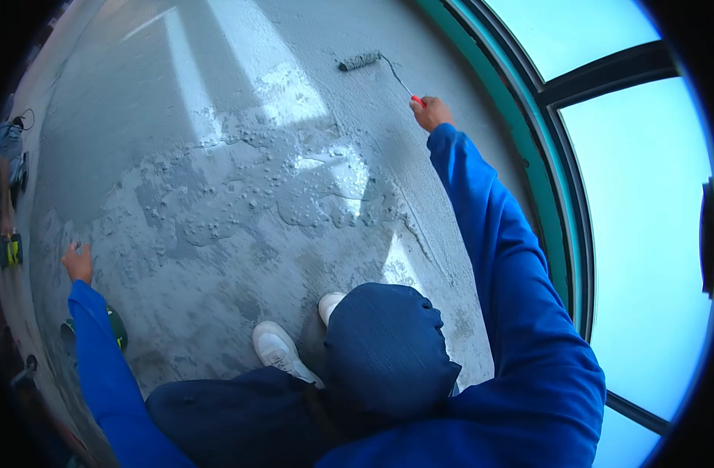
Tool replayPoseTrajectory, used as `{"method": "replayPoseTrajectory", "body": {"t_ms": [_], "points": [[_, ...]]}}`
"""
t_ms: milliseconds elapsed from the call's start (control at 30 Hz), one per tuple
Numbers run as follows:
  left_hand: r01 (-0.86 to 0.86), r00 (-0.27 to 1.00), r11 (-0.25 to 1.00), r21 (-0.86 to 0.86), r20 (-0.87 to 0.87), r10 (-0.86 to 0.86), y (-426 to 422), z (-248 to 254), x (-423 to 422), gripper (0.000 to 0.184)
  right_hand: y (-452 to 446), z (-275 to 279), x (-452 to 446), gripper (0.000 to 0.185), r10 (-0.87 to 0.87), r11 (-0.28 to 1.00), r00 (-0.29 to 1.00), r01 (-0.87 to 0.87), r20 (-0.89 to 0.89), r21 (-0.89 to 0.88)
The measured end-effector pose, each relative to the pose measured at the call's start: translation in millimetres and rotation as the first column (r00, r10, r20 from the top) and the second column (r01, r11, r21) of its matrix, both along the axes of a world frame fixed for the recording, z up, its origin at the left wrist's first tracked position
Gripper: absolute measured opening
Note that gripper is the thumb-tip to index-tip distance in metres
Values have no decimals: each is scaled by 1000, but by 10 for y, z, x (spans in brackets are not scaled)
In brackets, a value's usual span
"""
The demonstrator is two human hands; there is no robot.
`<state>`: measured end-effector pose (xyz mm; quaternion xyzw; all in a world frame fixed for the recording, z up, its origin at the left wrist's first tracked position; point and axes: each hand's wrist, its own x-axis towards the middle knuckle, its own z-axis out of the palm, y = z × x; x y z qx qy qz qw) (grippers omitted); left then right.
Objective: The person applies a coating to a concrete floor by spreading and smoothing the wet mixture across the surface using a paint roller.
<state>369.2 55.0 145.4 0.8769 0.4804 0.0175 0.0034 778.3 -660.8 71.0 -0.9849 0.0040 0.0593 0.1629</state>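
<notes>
Grey, wet-looking coating [248, 187] lies in a lumpy, bubbled band across a drab concrete-like floor [209, 312]. Beyond it, a slurry-covered roller with a thin metal frame and a red handle [360, 61] rests its sleeve on the floor, near a teal-edged window frame [520, 148]. The right hand [433, 115], at the end of an outstretched arm, has its fingers closed round that handle. The left hand [77, 262] is out at the far side; nothing shows in it, but I cannot tell how widely its fingers are spread.

With the arm so extended, the roller could skid or press unevenly, leaving ridges. A swing too far towards the window could smear the frame. The white shoes [275, 347] stand near the band, so a step forward could mark it. A dark green, partly hidden bucket [116, 327] beside the left forearm could be knocked.
</notes>
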Motion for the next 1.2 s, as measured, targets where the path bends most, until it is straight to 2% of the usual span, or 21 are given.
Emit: {"method": "replayPoseTrajectory", "body": {"t_ms": [200, 367, 433, 533, 633, 733, 933, 1033, 1200], "points": [[-3, 999, 1000, 2, -47, 3, 99, -27, -180, 44, 680, 4, 724, 41, 66, 997, 997, -64, -43, 34], [16, 998, 999, -43, -67, -19, 202, -39, -276, 48, 273, -35, 500, 40, 155, 986, 988, -156, -20, -56], [48, 997, 999, -22, -66, -50, 341, -66, -258, 50, -68, 14, 218, 39, 196, 976, 980, -198, -32, -92], [48, 993, 999, -2, -111, -48, 318, -40, -117, 50, -658, 127, -417, 37, 149, 985, 987, -154, -66, -80], [76, 997, 997, 0, -33, -76, 212, 18, 65, 50, -1274, 255, -1080, 38, 89, 992, 994, -95, -66, -85], [179, 977, 983, -35, 126, -173, 611, -226, 151, 51, -1856, 339, -1722, 36, -21, 995, 993, 9, -115, -102], [218, 974, 976, -5, 57, -218, 469, -118, 435, 54, -2735, 488, -3161, 33, -172, 980, 967, 150, -186, -128], [185, 981, 982, -30, 61, -183, 243, -23, 517, 54, -3119, 516, -3900, 33, -274, 956, 932, 238, -236, -171], [200, 975, 979, -31, 110, -196, 354, -133, 528, 50, -3476, 660, -4912, 30, -395, 914, 870, 338, -295, -224]]}}
